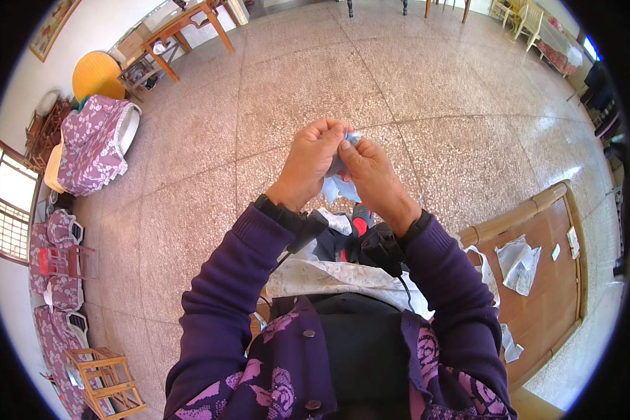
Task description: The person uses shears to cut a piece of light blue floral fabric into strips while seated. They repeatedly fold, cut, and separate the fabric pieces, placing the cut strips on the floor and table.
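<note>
In front of my body, my left hand [312, 160] and my right hand [375, 176] are raised close together. Both pinch a thin, light blue piece of cloth [340, 189] between thumbs and fingers. A small crumpled bit of it sticks up between the fingertips, and the rest hangs below. My fingers hide much of the cloth. Across my lap lies a white floral-patterned cloth [341, 278]. A sock with red and grey parts [361, 223] shows beneath my hands. Each wrist wears a black strap with a box-like device.
A bamboo-framed table [546, 310] stands at my right, bearing a crumpled whitish cloth [520, 262] and a smaller scrap [512, 344]. On the left are a wooden stool frame [105, 380], cloth-covered furniture [92, 147] and a wooden table [184, 26]. Speckled floor [189, 210] extends ahead.
</note>
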